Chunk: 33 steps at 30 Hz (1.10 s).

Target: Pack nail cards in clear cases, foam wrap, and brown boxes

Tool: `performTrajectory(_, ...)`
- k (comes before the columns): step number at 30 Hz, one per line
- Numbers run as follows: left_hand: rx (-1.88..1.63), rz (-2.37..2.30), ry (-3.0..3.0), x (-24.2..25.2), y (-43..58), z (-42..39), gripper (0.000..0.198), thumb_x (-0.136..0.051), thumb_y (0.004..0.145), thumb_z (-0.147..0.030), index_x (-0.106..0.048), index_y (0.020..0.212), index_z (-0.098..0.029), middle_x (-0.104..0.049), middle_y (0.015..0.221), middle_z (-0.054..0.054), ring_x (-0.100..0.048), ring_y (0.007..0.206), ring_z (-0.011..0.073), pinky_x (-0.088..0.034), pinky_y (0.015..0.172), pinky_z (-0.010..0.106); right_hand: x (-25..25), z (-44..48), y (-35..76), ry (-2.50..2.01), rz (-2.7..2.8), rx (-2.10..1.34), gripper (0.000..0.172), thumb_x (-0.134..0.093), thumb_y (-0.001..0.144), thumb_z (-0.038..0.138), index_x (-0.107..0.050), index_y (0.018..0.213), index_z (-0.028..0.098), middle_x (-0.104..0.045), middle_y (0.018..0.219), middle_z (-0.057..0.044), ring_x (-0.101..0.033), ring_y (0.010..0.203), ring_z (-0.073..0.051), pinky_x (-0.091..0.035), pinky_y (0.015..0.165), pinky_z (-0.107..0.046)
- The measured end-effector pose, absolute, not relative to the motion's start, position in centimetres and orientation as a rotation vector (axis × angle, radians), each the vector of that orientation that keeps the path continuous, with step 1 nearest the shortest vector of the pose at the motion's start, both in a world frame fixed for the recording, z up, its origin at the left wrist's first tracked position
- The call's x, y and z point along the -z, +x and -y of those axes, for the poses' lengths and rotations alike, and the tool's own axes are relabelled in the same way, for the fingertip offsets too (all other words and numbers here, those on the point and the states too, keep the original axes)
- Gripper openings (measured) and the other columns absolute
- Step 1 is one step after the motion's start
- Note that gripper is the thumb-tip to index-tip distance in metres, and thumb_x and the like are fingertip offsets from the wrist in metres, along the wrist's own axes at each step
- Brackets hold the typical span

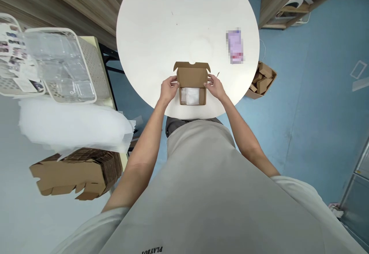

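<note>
A small brown cardboard box (192, 77) rests near the front edge of the round white table, its lid raised. Inside it lies a white wrapped packet (191, 96), which leaves a strip of bare cardboard at the right end. My left hand (169, 89) pinches the lid's left side close to the hinge, thumb and fingers closed on the cardboard. On the opposite side, my right hand (215, 86) grips the lid's right edge in the same way. The lid's front flap, with a half-round notch, points away from me.
A blurred purple item (235, 46) lies on the white table (161, 23) at right. To my left are a basket of clear plastic packs (62, 65), a stack of white sheets (75, 125) and flat cardboard blanks (72, 175). A carton of small boxes (261, 79) stands on the floor.
</note>
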<state>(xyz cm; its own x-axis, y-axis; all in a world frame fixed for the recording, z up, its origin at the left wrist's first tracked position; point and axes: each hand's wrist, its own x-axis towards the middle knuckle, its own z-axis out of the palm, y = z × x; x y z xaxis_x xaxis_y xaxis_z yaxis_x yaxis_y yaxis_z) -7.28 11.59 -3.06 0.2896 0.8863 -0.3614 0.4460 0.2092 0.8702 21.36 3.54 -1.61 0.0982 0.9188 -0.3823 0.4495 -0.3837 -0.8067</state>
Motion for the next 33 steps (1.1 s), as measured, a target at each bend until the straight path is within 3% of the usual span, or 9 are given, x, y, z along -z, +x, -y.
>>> performTrajectory(5,-0.518,-1.314,1.436,2.2,-7.7,-9.2,0.058,-0.07,0.091,-0.029,-0.067,0.147,-0.015,-0.076,0.135,0.016,-0.075,0.119,0.0277,-0.064,0.106,0.043,0.0,-1.1,20.7,-1.848,1.317,-1.296,0.065,-0.068,0.102,0.048,-0.056,0.161,0.024,-0.073,0.144,-0.015,-0.075,0.105,-0.028,-0.066,0.103,-0.05)
performTrajectory(12,-0.444,-1.308,1.437,2.0,-9.0,-5.1,0.059,-0.065,0.088,-0.023,-0.066,0.146,-0.017,-0.071,0.138,0.015,-0.075,0.118,0.0287,-0.065,0.101,0.044,-1.5,3.3,19.6,-1.842,1.37,-1.312,0.048,-0.065,0.094,0.022,-0.064,0.142,0.024,-0.068,0.144,-0.012,-0.072,0.114,-0.027,-0.067,0.097,-0.044)
performTrajectory(15,-0.389,-1.3,1.567,1.8,-9.7,-3.6,0.055,-0.063,0.087,-0.019,-0.069,0.142,-0.018,-0.071,0.136,0.015,-0.073,0.12,0.0299,-0.063,0.103,0.045,-1.3,4.7,18.9,-1.891,1.549,-1.253,0.053,-0.057,0.093,0.013,-0.062,0.145,0.023,-0.063,0.15,-0.014,-0.071,0.12,-0.028,-0.067,0.097,-0.044)
performTrajectory(18,-0.302,-1.267,1.731,1.3,-10.6,-2.0,0.064,-0.058,0.09,-0.016,-0.063,0.154,-0.02,-0.069,0.142,0.016,-0.07,0.127,0.0312,-0.059,0.111,0.048,-1.3,5.9,18.6,-1.969,1.778,-1.188,0.065,-0.051,0.095,0.009,-0.055,0.158,0.023,-0.056,0.16,-0.018,-0.071,0.123,-0.033,-0.066,0.096,-0.047)
performTrajectory(22,-0.128,-1.208,1.874,0.3,-12.3,0.6,0.079,-0.055,0.095,-0.015,-0.044,0.173,-0.023,-0.062,0.155,0.016,-0.065,0.138,0.033,-0.055,0.118,0.048,-2.1,7.8,19.2,-2.07,1.98,-1.184,0.084,-0.062,0.098,0.019,-0.035,0.177,0.025,-0.047,0.172,-0.018,-0.071,0.127,-0.038,-0.067,0.097,-0.051)
performTrajectory(25,-0.067,-1.197,1.879,-0.4,-13.4,2.8,0.077,-0.055,0.097,-0.019,-0.044,0.173,-0.022,-0.059,0.16,0.017,-0.065,0.14,0.0333,-0.054,0.121,0.048,-2.8,9.7,19.8,-2.065,1.958,-1.267,0.095,-0.076,0.096,0.033,-0.032,0.179,0.029,-0.046,0.175,-0.016,-0.071,0.132,-0.039,-0.067,0.102,-0.052)
performTrajectory(30,-0.175,-1.319,1.655,0.0,-12.7,4.8,0.056,-0.05,0.106,-0.031,-0.061,0.159,-0.016,-0.065,0.158,0.018,-0.069,0.136,0.0294,-0.058,0.117,0.045,-1.7,12.0,19.6,-2.01,1.529,-1.422,0.076,-0.066,0.104,0.054,-0.046,0.172,0.028,-0.06,0.166,-0.015,-0.073,0.131,-0.035,-0.065,0.107,-0.051)
performTrajectory(33,-0.186,-1.47,1.492,1.4,-11.4,4.4,0.051,-0.048,0.111,-0.048,-0.074,0.142,-0.016,-0.077,0.14,0.017,-0.073,0.126,0.0297,-0.057,0.114,0.043,-0.1,11.8,18.8,-2.014,1.306,-1.443,0.063,-0.056,0.108,0.054,-0.057,0.164,0.024,-0.068,0.158,-0.016,-0.076,0.125,-0.032,-0.064,0.108,-0.05)
